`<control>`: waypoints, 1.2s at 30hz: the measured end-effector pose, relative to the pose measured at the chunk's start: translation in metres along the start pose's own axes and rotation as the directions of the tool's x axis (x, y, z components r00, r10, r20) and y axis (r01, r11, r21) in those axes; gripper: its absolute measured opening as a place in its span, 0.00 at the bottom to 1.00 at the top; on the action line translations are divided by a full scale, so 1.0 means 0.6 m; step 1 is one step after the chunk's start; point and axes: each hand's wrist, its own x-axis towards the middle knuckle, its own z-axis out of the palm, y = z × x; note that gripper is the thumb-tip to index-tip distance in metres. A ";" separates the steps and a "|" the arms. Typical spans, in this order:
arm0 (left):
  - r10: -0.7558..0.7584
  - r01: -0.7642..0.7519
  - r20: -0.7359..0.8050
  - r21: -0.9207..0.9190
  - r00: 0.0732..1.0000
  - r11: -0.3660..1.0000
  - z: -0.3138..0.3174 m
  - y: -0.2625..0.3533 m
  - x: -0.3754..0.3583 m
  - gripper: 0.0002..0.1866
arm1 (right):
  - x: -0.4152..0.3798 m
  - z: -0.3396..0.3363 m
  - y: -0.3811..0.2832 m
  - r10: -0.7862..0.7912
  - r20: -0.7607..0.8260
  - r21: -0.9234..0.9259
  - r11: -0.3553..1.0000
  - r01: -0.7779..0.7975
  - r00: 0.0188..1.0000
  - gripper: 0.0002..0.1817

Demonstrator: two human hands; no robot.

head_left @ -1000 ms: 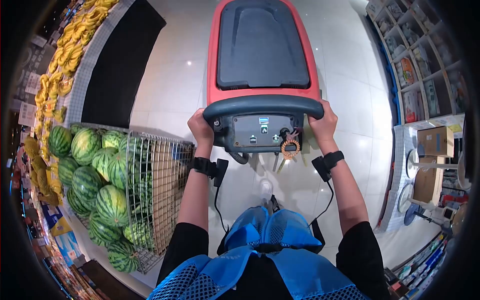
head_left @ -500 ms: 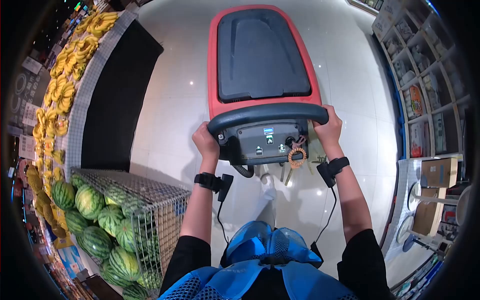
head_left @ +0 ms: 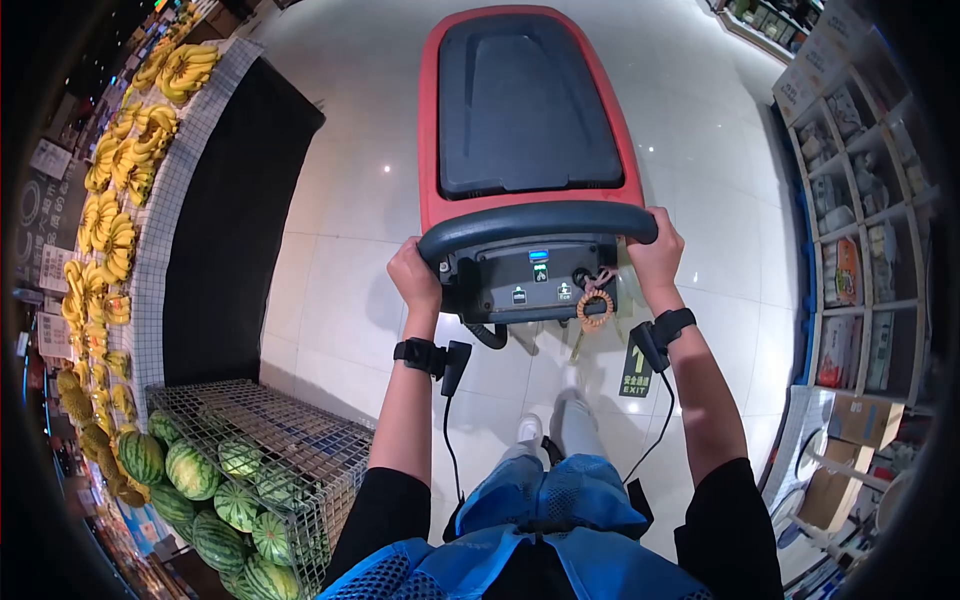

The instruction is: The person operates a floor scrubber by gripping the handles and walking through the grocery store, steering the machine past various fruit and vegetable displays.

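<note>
Both my hands grip the dark curved handlebar (head_left: 535,222) of a red floor scrubber (head_left: 428,130) with a dark grey lid (head_left: 530,110). My left hand (head_left: 414,275) is wrapped round the bar's left end, my right hand (head_left: 657,255) round its right end. Below the bar sits the control panel (head_left: 500,275), with a small lit blue display and several marked buttons. A coiled orange wristband (head_left: 596,309) hangs from the key area at the panel's right. A black strap with a small device is on each wrist.
Left stands a cloth-covered stand with bananas (head_left: 118,245), then a wire cage (head_left: 330,440) of watermelons (head_left: 220,540). At right is a cubby shelf (head_left: 812,230) of packaged goods, with cardboard boxes (head_left: 862,420) nearer. A green exit sign (head_left: 634,372) marks the tiled floor.
The scrubber and I have moved forward: the watermelon cage and shelves sit lower in view, and the exit floor sign now shows. My feet have stepped. Both hands keep their hold.
</note>
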 end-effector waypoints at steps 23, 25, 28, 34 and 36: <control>-0.246 0.241 0.009 -0.245 0.969 0.939 0.422 -0.038 0.587 0.19 | 0.628 0.431 0.194 -0.079 0.050 0.073 0.995 0.075 0.996 0.17; -0.256 0.250 0.014 -0.285 0.966 0.925 0.459 -0.040 0.640 0.19 | 0.682 0.469 0.211 -0.073 0.058 0.073 0.995 0.069 0.996 0.16; -0.284 0.285 0.041 -0.253 0.958 0.925 0.511 -0.044 0.716 0.19 | 0.761 0.522 0.227 -0.047 0.086 0.085 0.996 0.039 0.995 0.16; -0.343 0.349 0.071 -0.137 0.937 0.927 0.607 -0.060 0.847 0.13 | 0.912 0.632 0.265 -0.045 0.118 0.121 0.992 0.030 0.992 0.16; -0.409 0.410 0.046 -0.181 0.912 0.894 0.631 -0.069 0.880 0.14 | 0.950 0.660 0.275 -0.037 0.153 0.148 0.989 0.014 0.987 0.15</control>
